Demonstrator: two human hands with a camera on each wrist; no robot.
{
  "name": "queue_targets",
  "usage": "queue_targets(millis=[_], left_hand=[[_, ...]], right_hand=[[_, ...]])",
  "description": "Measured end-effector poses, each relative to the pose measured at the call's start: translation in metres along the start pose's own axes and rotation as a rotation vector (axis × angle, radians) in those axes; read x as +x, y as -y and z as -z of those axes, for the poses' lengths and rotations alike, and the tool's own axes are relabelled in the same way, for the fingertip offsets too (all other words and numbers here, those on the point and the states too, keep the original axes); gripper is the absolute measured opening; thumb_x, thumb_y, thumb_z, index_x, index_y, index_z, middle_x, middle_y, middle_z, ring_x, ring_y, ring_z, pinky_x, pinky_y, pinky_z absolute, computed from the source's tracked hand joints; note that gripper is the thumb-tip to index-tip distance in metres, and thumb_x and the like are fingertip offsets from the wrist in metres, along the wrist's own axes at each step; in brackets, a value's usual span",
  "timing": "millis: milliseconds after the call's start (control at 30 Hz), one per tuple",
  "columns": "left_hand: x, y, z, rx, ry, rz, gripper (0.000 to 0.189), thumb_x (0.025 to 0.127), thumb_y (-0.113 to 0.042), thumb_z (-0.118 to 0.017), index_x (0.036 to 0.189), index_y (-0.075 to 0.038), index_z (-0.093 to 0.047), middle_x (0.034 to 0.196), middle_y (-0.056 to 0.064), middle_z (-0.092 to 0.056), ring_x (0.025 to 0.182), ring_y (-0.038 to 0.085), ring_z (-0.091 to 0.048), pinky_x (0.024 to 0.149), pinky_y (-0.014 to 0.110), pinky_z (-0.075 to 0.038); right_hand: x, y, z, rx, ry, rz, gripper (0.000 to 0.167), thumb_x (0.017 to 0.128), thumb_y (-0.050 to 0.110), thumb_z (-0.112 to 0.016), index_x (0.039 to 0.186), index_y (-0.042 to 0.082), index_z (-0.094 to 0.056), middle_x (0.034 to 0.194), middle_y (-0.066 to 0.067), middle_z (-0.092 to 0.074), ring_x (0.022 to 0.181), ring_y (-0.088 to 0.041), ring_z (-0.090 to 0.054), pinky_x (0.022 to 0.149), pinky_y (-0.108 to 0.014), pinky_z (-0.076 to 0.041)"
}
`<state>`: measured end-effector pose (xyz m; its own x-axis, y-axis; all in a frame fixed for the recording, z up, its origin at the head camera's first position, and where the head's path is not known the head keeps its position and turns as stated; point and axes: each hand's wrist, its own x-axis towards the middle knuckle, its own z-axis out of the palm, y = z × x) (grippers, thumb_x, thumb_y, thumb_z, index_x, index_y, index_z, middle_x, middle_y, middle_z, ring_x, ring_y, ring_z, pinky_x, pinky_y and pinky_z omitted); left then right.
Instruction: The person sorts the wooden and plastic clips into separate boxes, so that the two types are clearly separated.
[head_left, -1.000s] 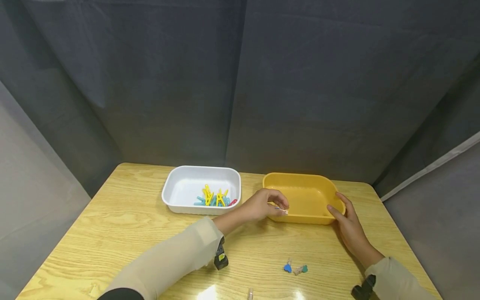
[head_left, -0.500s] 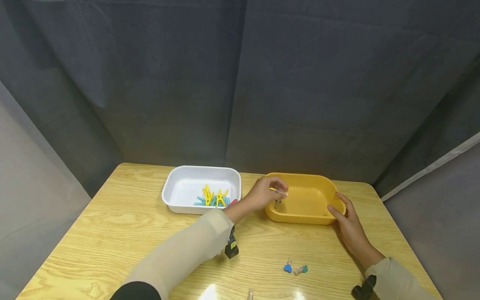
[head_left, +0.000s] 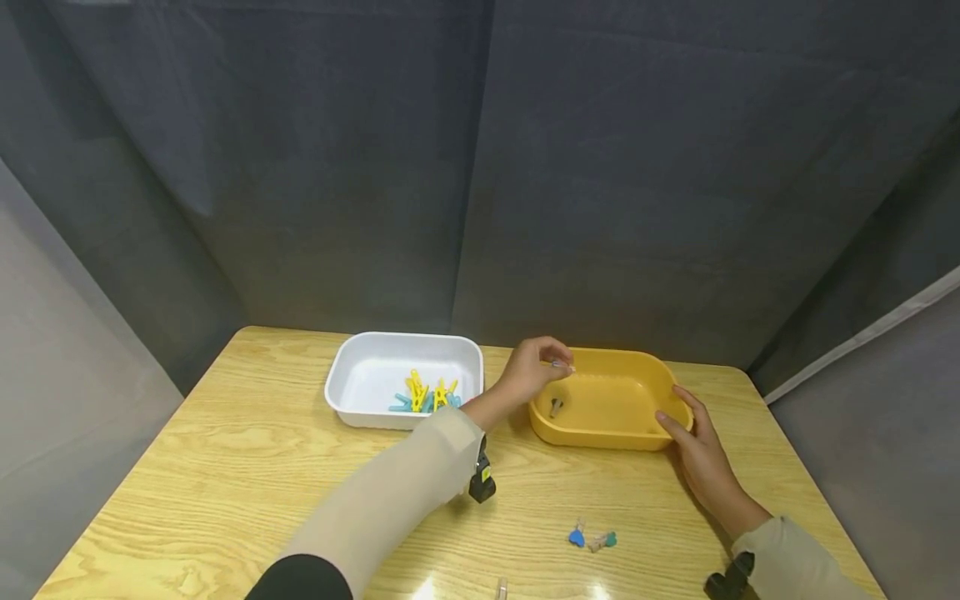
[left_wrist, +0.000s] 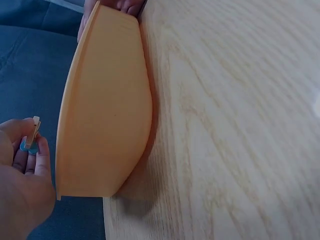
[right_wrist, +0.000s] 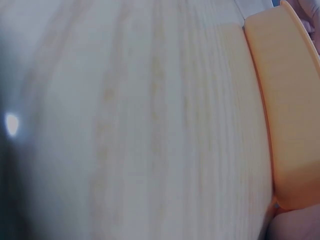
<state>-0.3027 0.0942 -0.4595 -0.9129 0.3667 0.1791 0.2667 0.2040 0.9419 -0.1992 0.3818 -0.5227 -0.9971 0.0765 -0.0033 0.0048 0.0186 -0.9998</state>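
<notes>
My left hand [head_left: 531, 371] is over the left end of the yellow plastic bin [head_left: 600, 437], pinching a small wooden clothespin [left_wrist: 33, 135] between thumb and fingers. A rounded blue-green piece shows on that clothespin in the left wrist view. Another small clothespin [head_left: 556, 407], with a dark end, lies on the bin's floor at the left. At the bin's right end, my right hand [head_left: 703, 454] grips the rim, thumb on the inner side and fingers outside. In the right wrist view only a bit of this hand shows, against the bin's wall [right_wrist: 295, 115].
Left of the yellow bin stands a white bin [head_left: 375, 375] with several yellow and teal plastic clothespins [head_left: 416, 392]. Nearer on the wooden table [head_left: 247, 467] lie a blue heart clothespin [head_left: 577, 537], a green-ended one [head_left: 603, 542] and a plain wooden piece [head_left: 502, 588]. Dark curtains hang behind.
My left hand has moved up and slightly left, away from the bin's near rim, still pinching a clothespin. The clothespin on the bin's floor has come into view. My right hand has stayed put.
</notes>
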Motion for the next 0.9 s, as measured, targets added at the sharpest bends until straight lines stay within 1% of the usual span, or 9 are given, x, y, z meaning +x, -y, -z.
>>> queue_targets(millis=[133, 333, 533, 567, 633, 733, 800, 900], left_hand=[[0.0056, 0.0029, -0.0012, -0.008, -0.017, 0.007, 0.014, 0.090, -0.004, -0.079, 0.103, -0.006, -0.075, 0.100, 0.003, -0.075, 0.087, 0.008, -0.066, 0.075, 0.019, -0.056], [0.0101, 0.0056, -0.0034, -0.015, -0.027, 0.016, 0.014, 0.090, -0.004, -0.079, 0.104, -0.006, -0.075, 0.100, 0.002, -0.075, 0.088, 0.008, -0.066, 0.076, 0.019, -0.056], [0.0103, 0.0042, -0.0050, -0.022, -0.043, 0.025, 0.014, 0.091, -0.003, -0.078, 0.104, -0.006, -0.075, 0.099, 0.003, -0.074, 0.086, 0.008, -0.065, 0.074, 0.019, -0.055], [0.0102, 0.0040, -0.0051, -0.031, -0.043, 0.024, 0.014, 0.091, -0.002, -0.078, 0.104, -0.005, -0.074, 0.098, 0.003, -0.074, 0.085, 0.008, -0.065, 0.071, 0.019, -0.055], [0.0107, 0.0050, -0.0053, -0.042, -0.043, 0.016, 0.014, 0.090, 0.000, -0.077, 0.104, -0.004, -0.074, 0.097, 0.004, -0.074, 0.084, 0.007, -0.065, 0.071, 0.018, -0.055], [0.0108, 0.0062, -0.0047, -0.067, -0.041, 0.008, 0.015, 0.090, 0.001, -0.077, 0.104, -0.003, -0.074, 0.096, 0.006, -0.074, 0.083, 0.008, -0.066, 0.072, 0.019, -0.056], [0.0103, 0.0063, -0.0039, -0.070, -0.040, 0.006, 0.015, 0.090, 0.001, -0.077, 0.104, -0.003, -0.074, 0.096, 0.005, -0.075, 0.084, 0.009, -0.066, 0.075, 0.020, -0.057], [0.0091, 0.0062, -0.0025, -0.073, -0.037, 0.011, 0.015, 0.090, 0.000, -0.077, 0.104, -0.003, -0.074, 0.096, 0.005, -0.074, 0.085, 0.011, -0.067, 0.075, 0.021, -0.058]], right_hand=[[-0.0002, 0.0010, -0.0003, 0.004, -0.002, -0.007, 0.071, 0.108, 0.022, -0.056, 0.165, 0.022, -0.014, 0.170, -0.014, 0.003, 0.149, -0.025, -0.022, 0.097, -0.008, -0.045], [-0.0002, 0.0009, 0.0000, -0.009, 0.000, 0.000, 0.070, 0.108, 0.022, -0.055, 0.165, 0.022, -0.014, 0.171, -0.014, 0.005, 0.149, -0.026, -0.021, 0.096, -0.007, -0.044], [-0.0008, 0.0014, -0.0003, 0.004, -0.003, -0.002, 0.069, 0.108, 0.020, -0.055, 0.164, 0.022, -0.015, 0.170, -0.015, 0.004, 0.146, -0.024, -0.024, 0.096, -0.008, -0.045], [-0.0009, 0.0017, -0.0005, 0.007, -0.004, -0.003, 0.069, 0.108, 0.020, -0.055, 0.164, 0.022, -0.015, 0.170, -0.015, 0.004, 0.146, -0.023, -0.025, 0.096, -0.008, -0.045], [-0.0010, 0.0020, -0.0007, 0.008, -0.006, -0.004, 0.069, 0.108, 0.021, -0.055, 0.164, 0.023, -0.015, 0.170, -0.015, 0.003, 0.145, -0.022, -0.026, 0.096, -0.008, -0.046], [-0.0014, 0.0023, -0.0005, 0.008, -0.002, 0.002, 0.069, 0.108, 0.021, -0.055, 0.164, 0.022, -0.015, 0.170, -0.015, 0.002, 0.143, -0.021, -0.029, 0.096, -0.009, -0.046], [-0.0017, 0.0023, -0.0001, 0.012, 0.001, 0.005, 0.069, 0.108, 0.021, -0.056, 0.164, 0.022, -0.016, 0.170, -0.015, 0.002, 0.142, -0.019, -0.030, 0.096, -0.009, -0.046], [-0.0023, 0.0023, -0.0001, 0.019, 0.004, 0.006, 0.069, 0.108, 0.021, -0.056, 0.164, 0.021, -0.016, 0.169, -0.015, 0.002, 0.142, -0.019, -0.030, 0.097, -0.010, -0.047]])
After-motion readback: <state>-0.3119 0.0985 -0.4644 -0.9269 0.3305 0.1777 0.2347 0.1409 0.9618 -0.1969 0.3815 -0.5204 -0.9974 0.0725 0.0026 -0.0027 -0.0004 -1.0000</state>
